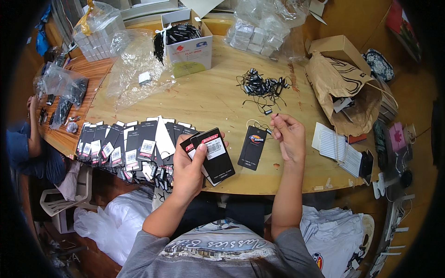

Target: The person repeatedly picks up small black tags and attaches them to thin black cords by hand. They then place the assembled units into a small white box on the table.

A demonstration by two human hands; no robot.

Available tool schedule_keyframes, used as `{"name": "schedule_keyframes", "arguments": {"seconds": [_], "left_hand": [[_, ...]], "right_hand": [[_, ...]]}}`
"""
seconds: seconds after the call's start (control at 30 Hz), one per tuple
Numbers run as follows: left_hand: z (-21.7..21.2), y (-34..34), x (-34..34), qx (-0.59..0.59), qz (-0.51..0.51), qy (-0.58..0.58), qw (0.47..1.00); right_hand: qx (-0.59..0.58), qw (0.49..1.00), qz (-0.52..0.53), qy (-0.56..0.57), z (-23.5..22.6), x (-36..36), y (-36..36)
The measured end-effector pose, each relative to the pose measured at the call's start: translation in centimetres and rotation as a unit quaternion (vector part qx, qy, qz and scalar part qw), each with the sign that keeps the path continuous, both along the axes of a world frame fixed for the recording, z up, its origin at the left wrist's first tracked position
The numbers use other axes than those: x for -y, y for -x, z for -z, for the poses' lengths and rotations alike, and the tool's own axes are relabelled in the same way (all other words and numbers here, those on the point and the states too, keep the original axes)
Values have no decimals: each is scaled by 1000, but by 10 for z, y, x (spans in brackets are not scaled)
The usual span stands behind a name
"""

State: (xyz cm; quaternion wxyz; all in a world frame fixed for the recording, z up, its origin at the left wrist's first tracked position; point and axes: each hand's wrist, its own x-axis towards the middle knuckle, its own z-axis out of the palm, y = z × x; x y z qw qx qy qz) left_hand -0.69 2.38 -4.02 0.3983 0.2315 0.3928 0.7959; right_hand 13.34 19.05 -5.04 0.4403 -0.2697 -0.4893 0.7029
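- Black card tags (211,155), flat and glossy with white barcode stickers, sit fanned in the left hand (187,169) at centre frame; thumb on top, fingers curled under, gripping them.
- The right hand (289,136), right of centre, pinches a thin pale string (257,124) between fingertips; the rest of the hand is loosely curled.
- A single black tag (252,148) hangs from that string, lying on the table between the hands.
- The table (208,97) is round, pale scuffed wood.
- A long overlapped row of tags (125,146) runs along the table's lower-left edge.
- A tangled pile of black loops (262,85) lies above the right hand.
- A crumpled brown paper bag (340,90) sits at right, a white ribbed pad (336,148) below it.
- An open white box (187,44) of loops stands at top centre, crinkled clear plastic bags (134,69) to its left.
- Another person's arm (32,125) shows at the far left.
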Motion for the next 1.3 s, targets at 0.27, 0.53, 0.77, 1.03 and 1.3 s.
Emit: {"name": "schedule_keyframes", "arguments": {"seconds": [0.27, 0.53, 0.77, 1.03, 1.3], "left_hand": [[-5, -1, 3, -11, -17, 5, 1000], [6, 3, 6, -36, -42, 43, 998], [-9, 15, 24, -29, -102, -3, 994], [-10, 19, 18, -31, -145, 31, 989], [3, 8, 2, -155, -173, 73, 970]], "right_hand": [[36, 999, 19, -5, 4, -5, 0], [264, 941, 132, -168, 4, -5, -7], [349, 778, -34, -522, -4, 35, 35], [443, 674, -109, -580, 22, 51, 61], [99, 969, -67, -216, -11, 64, 42]]}}
